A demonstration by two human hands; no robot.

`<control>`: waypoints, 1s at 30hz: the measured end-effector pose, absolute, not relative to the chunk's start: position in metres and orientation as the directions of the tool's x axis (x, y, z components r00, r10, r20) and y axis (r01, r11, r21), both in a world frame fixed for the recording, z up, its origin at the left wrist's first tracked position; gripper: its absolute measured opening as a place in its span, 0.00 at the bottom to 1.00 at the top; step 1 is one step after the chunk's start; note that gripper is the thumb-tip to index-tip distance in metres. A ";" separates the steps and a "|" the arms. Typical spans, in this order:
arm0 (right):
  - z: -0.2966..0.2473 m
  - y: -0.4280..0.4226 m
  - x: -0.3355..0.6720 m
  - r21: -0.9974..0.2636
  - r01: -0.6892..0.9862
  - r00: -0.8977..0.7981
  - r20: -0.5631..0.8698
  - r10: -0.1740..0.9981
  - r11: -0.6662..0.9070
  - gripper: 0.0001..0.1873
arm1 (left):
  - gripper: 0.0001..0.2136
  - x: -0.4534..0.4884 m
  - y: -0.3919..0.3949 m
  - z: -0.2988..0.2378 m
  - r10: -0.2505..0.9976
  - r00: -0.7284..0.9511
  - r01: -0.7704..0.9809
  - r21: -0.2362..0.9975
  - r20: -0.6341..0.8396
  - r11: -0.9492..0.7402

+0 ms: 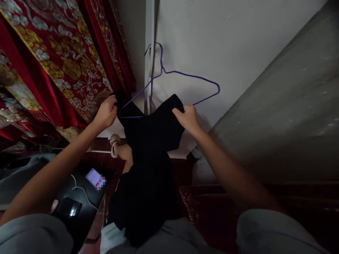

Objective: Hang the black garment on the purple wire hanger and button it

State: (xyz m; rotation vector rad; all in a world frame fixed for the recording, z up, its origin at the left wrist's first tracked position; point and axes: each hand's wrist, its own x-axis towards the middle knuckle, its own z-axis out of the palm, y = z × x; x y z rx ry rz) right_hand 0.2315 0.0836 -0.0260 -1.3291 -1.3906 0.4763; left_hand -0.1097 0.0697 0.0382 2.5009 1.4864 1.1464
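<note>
A black garment (pixel 148 137) is held up in front of the body by both hands, its long axis running from the foreground up and away, its top edge farthest off. One side of that top edge is pinched in the grip of the left hand (pixel 108 110), thumb and fingers closed on the cloth; the other side is pinched likewise by the right hand (pixel 188 118). Just beyond, a purple hanger (pixel 190 75) is set crosswise to the garment, tilted, its left end lower. That end is seen against the black cloth, just beside the left hand, the nearer one; the right end is bare, up and outward from the right hand. Part of the lower bar is hidden by cloth. The hook is pointed upward and curved across a pale upright strip (pixel 148 21), backed by a pale wall (pixel 238 35).
</note>
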 end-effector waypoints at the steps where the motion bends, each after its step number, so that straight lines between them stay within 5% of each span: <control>1: -0.026 0.086 0.234 -0.855 0.437 0.239 0.410 0.880 0.280 0.22 | 0.07 -0.118 0.062 0.034 0.776 0.339 0.766 0.322 0.532 -0.556; 6: -0.029 0.097 0.228 -0.882 0.409 0.244 0.353 0.903 0.234 0.22 | 0.09 -0.158 0.028 0.013 0.802 0.524 0.778 0.223 0.286 -0.588; 14: -0.042 0.094 0.199 -0.912 0.327 0.217 0.329 0.919 0.249 0.23 | 0.12 -0.091 0.050 0.055 0.683 0.416 0.591 0.393 0.600 -0.705; 20: -0.034 0.081 0.205 -0.886 0.361 0.185 0.372 0.909 0.290 0.21 | 0.24 -0.046 0.102 0.060 0.704 0.390 0.564 0.450 0.594 -0.692; 24: -0.024 0.072 0.227 -0.730 0.430 0.215 0.654 0.726 0.530 0.06 | 0.22 -0.065 0.110 0.062 0.733 0.405 0.624 0.421 0.546 -0.658; 27: -0.019 0.071 0.251 -0.609 0.536 0.312 0.787 0.533 0.585 0.22 | 0.17 -0.076 0.106 0.068 0.736 0.379 0.630 0.426 0.561 -0.649; 30: -0.012 0.074 0.276 -0.595 0.607 0.361 0.797 0.483 0.527 0.26 | 0.13 -0.075 0.103 0.071 0.709 0.384 0.632 0.391 0.592 -0.669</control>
